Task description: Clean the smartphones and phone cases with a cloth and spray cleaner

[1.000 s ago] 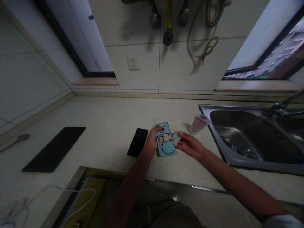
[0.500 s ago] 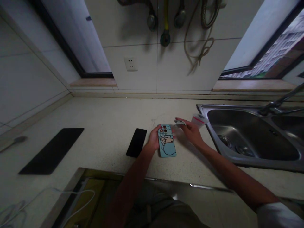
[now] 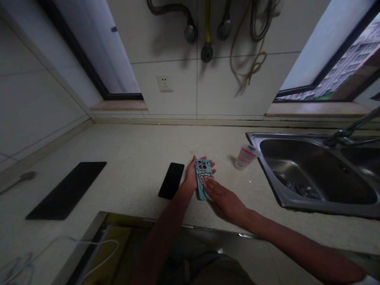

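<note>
A phone in a light-blue cartoon case lies back up in my left hand, its camera lenses towards the far side. My left fingers wrap under it, their tips showing past its right edge. My right hand rests over the lower middle of the case, fingers together and pressed onto the picture. Whatever is under those fingertips is hidden. To the left, a black phone-sized slab lies flat on the counter beside my left wrist.
A clear plastic item with red stripes stands near the steel sink on the right. On the left lie a black mat, a blurred long-handled utensil and a white cable. A socket is on the wall behind.
My right hand has come from beside the striped plastic item, where it held a small whitish curved thing, down and left onto the phone case. My left hand still holds the phone.
</note>
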Available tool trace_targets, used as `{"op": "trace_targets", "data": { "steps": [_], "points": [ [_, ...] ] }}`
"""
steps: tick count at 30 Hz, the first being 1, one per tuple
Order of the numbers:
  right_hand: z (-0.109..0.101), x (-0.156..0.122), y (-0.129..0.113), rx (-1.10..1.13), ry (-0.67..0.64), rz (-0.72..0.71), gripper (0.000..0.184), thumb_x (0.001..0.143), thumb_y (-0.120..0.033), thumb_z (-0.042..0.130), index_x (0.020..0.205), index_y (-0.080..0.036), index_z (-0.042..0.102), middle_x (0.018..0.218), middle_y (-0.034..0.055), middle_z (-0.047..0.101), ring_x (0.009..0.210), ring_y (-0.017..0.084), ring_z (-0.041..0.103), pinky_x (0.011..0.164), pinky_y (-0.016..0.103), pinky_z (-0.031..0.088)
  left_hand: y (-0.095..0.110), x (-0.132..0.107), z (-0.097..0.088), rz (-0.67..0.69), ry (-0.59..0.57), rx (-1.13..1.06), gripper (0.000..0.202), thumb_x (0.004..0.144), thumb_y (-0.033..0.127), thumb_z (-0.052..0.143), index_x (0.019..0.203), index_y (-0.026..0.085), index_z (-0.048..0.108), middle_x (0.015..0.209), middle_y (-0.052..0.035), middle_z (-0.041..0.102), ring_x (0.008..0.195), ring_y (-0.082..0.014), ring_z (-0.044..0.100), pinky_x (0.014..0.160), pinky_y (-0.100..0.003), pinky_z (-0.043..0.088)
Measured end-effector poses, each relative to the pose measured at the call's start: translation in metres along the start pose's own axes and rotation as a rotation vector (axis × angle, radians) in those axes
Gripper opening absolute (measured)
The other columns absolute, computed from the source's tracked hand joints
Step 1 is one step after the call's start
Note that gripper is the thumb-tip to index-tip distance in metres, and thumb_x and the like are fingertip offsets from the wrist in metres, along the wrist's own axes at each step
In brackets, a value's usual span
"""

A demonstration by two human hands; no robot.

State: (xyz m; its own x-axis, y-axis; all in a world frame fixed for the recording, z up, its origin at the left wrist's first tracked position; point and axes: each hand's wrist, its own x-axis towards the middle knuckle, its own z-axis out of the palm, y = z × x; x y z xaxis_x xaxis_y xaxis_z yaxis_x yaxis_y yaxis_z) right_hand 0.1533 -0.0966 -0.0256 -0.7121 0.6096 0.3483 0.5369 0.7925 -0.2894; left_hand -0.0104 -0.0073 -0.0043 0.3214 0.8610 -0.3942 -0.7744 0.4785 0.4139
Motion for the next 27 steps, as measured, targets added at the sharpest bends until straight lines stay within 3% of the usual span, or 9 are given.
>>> {"op": "trace_targets", "data": {
  "steps": [4,9,14,19,23,27],
  "points": [
    [-0.003,-0.001,-0.014,-0.025,-0.065,-0.073,0.068,0.088,-0.002,0.044,0.155,-0.009,0.036,0.159,0.0184,0.037,0.152,0.03,0.027,0.121,0.052,0.036,-0.003,0.0,0.002,0.002,-0.002,0.027,0.047,0.101,0.053,0.036,0.106,0.014,0.063,0.097,-0.0156,0.073,0.09,-0.0259,0.073,0.078,-0.043,0.059],
    [-0.009,0.027,-0.002,-0.065,-0.178,-0.165,0.068,0.086,-0.005,0.051,0.153,-0.013,0.041,0.16,0.0151,0.038,0.152,0.032,0.028,0.123,0.057,0.026,0.002,0.003,-0.001,-0.023,-0.007,0.03,0.053,0.101,0.057,0.034,0.112,0.015,0.063,0.095,-0.0126,0.073,0.086,-0.0244,0.073,0.078,-0.043,0.059],
    [-0.005,0.041,0.016,-0.063,-0.123,-0.191,0.07,0.083,-0.005,0.056,0.151,-0.013,0.043,0.16,0.0189,0.037,0.153,0.029,0.023,0.123,0.056,0.025,0.01,0.006,-0.004,0.073,0.054,-0.028,0.05,0.1,0.057,0.038,0.108,0.016,0.065,0.091,-0.011,0.073,0.083,-0.0238,0.072,0.08,-0.043,0.057],
    [-0.007,0.043,0.042,-0.054,0.031,-0.163,0.059,0.088,-0.011,0.054,0.147,-0.018,0.05,0.165,0.0158,0.027,0.156,0.03,0.012,0.121,0.061,0.025,0.006,0.003,0.003,0.038,0.032,-0.028,0.045,0.099,0.05,0.041,0.101,0.013,0.067,0.092,-0.0144,0.074,0.094,-0.0281,0.072,0.089,-0.046,0.056],
    [-0.018,0.038,0.058,-0.124,0.176,-0.086,0.035,0.092,-0.018,0.056,0.125,-0.022,0.069,0.155,0.0147,0.044,0.146,0.033,0.034,0.113,0.06,0.036,0.005,0.001,0.007,0.0,0.024,-0.03,0.048,0.101,0.048,0.037,0.104,0.011,0.068,0.099,-0.017,0.075,0.099,-0.03,0.072,0.089,-0.047,0.056],
    [-0.026,0.031,0.06,-0.179,0.235,0.031,0.023,0.093,-0.023,0.06,0.11,-0.02,0.076,0.116,0.017,0.065,0.107,0.029,0.059,0.088,0.045,0.051,0.003,0.001,0.004,0.0,-0.035,-0.056,0.045,0.099,0.049,0.042,0.106,0.012,0.068,0.104,-0.0178,0.074,0.095,-0.0306,0.073,0.086,-0.049,0.056]
  ]
}}
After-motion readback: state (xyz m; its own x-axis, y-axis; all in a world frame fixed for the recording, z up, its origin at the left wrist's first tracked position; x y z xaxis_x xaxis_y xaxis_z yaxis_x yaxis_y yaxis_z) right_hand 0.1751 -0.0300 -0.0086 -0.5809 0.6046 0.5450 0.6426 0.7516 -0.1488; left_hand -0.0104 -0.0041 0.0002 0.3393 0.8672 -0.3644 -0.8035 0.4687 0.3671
